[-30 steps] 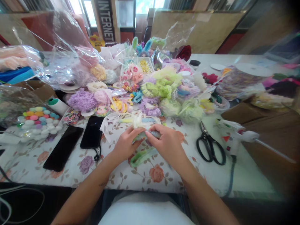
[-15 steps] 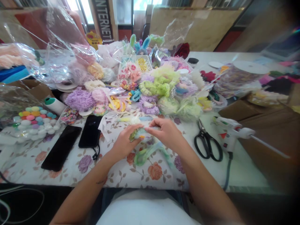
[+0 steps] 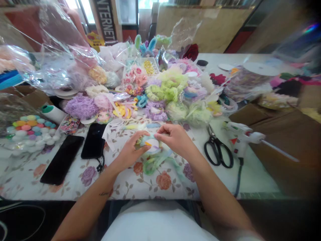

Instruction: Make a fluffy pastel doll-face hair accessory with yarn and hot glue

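Note:
Over the near middle of the table, my left hand (image 3: 129,150) curls its thumb and fingers around a small pastel craft piece (image 3: 153,146). A white rounded face, a yellow-orange bit and green-blue trim show on it; its exact kind is unclear. My right hand (image 3: 175,139) is closed in a pinch at the piece's upper right edge, and the fingertips hide what lies between them. Below the hands, a sheer green-blue ribbon (image 3: 150,165) lies in loose loops on the flowered cloth (image 3: 112,184). Just beyond the hands are pale yellow and blue strips (image 3: 152,125).
Black-handled scissors (image 3: 218,152) and a white glue gun (image 3: 244,137) with its cord lie at right, beside a brown box (image 3: 288,140). Two black phones (image 3: 62,160) lie at left, near pompoms (image 3: 32,132). Yarn, trims (image 3: 173,83) and plastic bags are heaped behind.
The craft piece has turned in my left hand, so its white face and yellow-orange bit show more. My right hand keeps its pinch. The whole view has shifted slightly.

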The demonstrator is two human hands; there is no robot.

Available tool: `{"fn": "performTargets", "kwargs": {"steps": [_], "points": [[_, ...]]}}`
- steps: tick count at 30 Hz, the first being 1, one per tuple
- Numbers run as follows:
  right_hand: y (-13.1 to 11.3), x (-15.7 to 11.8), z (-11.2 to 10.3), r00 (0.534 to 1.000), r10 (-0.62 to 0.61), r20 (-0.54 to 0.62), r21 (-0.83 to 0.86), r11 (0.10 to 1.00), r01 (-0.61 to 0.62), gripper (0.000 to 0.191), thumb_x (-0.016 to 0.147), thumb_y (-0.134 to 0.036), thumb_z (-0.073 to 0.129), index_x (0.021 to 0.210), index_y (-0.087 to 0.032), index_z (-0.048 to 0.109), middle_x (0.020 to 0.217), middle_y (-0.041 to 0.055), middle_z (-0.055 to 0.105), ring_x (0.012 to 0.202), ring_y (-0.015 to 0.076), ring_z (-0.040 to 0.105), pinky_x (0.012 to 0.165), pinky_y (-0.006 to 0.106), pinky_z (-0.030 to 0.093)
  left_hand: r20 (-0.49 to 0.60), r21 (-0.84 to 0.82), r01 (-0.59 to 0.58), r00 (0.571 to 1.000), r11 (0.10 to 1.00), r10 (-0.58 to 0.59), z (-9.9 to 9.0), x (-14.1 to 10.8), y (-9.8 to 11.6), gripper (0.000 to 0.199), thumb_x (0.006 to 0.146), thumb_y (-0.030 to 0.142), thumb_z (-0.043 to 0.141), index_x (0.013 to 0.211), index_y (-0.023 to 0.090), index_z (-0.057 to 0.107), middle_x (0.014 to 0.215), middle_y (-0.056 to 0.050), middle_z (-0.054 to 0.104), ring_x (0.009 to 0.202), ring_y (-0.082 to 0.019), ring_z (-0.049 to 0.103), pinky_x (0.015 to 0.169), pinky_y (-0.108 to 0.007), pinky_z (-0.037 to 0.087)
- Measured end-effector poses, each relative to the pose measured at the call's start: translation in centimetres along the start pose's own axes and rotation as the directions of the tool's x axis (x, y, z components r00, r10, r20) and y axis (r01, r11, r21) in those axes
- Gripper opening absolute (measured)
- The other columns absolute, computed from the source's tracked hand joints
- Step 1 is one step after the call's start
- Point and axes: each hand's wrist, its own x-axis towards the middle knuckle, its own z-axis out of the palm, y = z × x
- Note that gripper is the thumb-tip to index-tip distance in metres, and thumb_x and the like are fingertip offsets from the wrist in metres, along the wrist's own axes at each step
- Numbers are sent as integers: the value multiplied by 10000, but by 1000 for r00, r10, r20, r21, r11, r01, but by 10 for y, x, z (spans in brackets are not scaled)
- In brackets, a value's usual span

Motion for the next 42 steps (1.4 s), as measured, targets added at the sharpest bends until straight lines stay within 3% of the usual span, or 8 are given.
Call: {"fn": "performTargets", "kwargs": {"steps": [10, 21, 34, 42], "points": [[5, 6, -4, 999, -10, 39, 89, 996, 7, 166, 742, -306, 618, 651, -168, 597, 504, -59, 442, 479, 88, 357, 485, 235, 276, -3, -84, 68, 998, 994, -69, 0, 3, 0, 310, 803, 284, 674, 1103, 268, 601, 1168, -13, 625, 994, -172, 589, 852, -270, 450], [9, 7, -7, 997, -5, 76, 125, 992, -5, 134, 744, -292, 630, 691, -171, 615, 498, -69, 414, 473, 86, 359, 458, 220, 267, -16, -289, 46, 998, 956, -53, 2, 5, -2, 307, 777, 287, 716, 1063, 231, 623, 1091, -31, 623, 916, -156, 595, 776, -254, 484], [10, -7, 5, 999, 33, -11, 102, 994, -32, 107, 802, -264, 612, 735, -184, 594, 561, -34, 560, 509, 109, 478, 519, 240, 339, -65, -348, 23, 997, 937, -48, 3, 6, -1, 291, 747, 240, 744, 1022, 239, 647, 1055, -22, 626, 946, -157, 582, 796, -248, 482], [21, -16, 20, 996, 24, -84, 227, 974, -4, 114, 830, -294, 582, 771, -197, 565, 606, -28, 564, 532, 122, 512, 525, 246, 366, -57, -374, 16, 998, 927, -41, 4, 4, -8, 319, 763, 268, 742, 1064, 251, 636, 1092, -24, 616, 991, -162, 566, 832, -255, 463]]}}
